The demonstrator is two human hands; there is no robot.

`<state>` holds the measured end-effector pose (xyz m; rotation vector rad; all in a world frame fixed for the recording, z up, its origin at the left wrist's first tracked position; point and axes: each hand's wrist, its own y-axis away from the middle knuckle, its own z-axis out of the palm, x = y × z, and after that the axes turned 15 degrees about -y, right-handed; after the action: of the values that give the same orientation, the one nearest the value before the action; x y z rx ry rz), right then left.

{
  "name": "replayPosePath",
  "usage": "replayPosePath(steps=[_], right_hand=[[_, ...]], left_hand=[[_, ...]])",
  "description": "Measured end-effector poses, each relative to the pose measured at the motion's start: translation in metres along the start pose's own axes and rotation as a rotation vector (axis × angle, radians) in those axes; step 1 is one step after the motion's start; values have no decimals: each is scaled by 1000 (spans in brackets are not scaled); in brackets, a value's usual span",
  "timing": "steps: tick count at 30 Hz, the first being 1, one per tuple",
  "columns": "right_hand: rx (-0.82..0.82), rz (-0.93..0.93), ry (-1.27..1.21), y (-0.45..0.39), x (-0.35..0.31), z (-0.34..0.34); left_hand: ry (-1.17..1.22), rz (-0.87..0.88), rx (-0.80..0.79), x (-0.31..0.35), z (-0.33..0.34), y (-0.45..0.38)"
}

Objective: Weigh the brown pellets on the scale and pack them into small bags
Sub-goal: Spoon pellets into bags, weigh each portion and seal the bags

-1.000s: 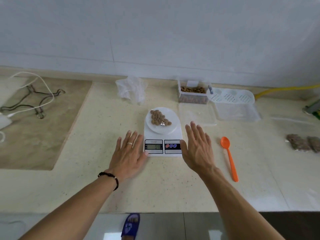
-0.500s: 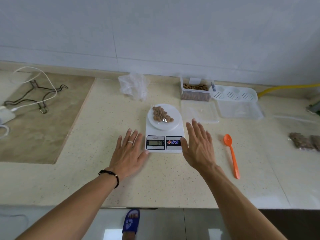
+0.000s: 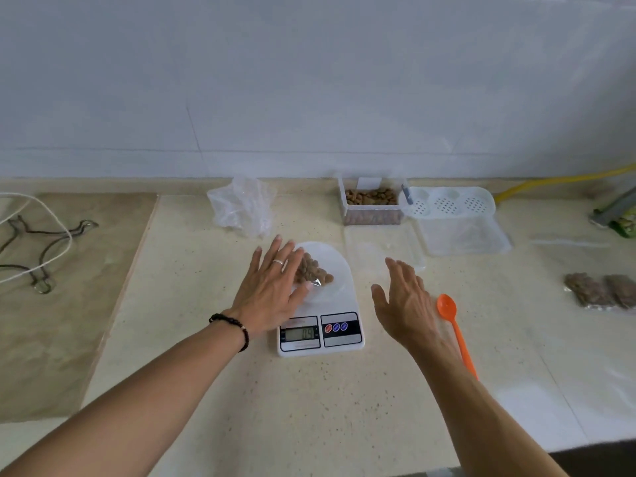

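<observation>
A white digital scale (image 3: pixel 330 304) stands on the counter, its display lit. On its round platform lies a small clear bag of brown pellets (image 3: pixel 315 270). My left hand (image 3: pixel 272 287) reaches over the platform's left side, fingers spread, its fingertips at the bag; no grasp is visible. My right hand (image 3: pixel 406 301) hovers open to the right of the scale, holding nothing. An orange spoon (image 3: pixel 454 325) lies just right of that hand. A clear tub of brown pellets (image 3: pixel 371 204) stands at the back.
A heap of clear bags (image 3: pixel 242 208) lies behind the scale on the left. A flat clear lid (image 3: pixel 382 246) and a white perforated tray (image 3: pixel 454 218) sit at the back right. Filled pellet bags (image 3: pixel 599 289) lie far right. Wire hanger and cable (image 3: pixel 41 246) at left.
My left hand has lifted off the counter and moved forward over the scale's platform to the pellet bag. My right hand has risen and drifted right, away from the scale.
</observation>
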<state>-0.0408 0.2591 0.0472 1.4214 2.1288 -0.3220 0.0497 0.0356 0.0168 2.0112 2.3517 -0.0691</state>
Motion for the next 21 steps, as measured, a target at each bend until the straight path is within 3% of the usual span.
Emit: replayPosePath(steps=[6, 10, 16, 21], right_hand=[[36, 332, -417, -29, 6, -6], [47, 599, -898, -43, 8, -2], [5, 602, -1077, -60, 4, 5], [82, 464, -1067, -67, -13, -8]], left_hand=[[38, 118, -95, 6, -13, -66], [32, 185, -150, 11, -7, -97], [105, 239, -225, 12, -11, -116], [343, 145, -119, 4, -24, -122]])
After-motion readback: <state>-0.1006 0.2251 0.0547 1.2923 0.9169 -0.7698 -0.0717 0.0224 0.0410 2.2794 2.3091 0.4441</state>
